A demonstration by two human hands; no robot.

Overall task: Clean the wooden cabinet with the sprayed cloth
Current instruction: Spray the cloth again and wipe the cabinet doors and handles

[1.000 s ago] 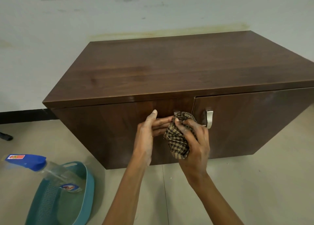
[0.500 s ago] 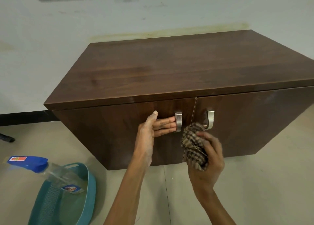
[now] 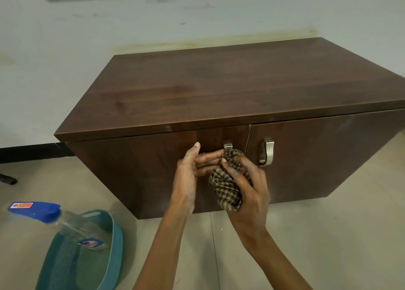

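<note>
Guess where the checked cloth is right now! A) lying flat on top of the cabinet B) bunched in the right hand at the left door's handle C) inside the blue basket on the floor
B: the checked cloth is bunched in the right hand, pressed against the left door's handle, not on the cabinet top.

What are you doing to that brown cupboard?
Cleaning it. The right hand holds a bunched checked cloth against the left door's metal handle. The left hand rests on that door of the wooden cabinet. A spray bottle lies in a teal basket on the floor.
</note>
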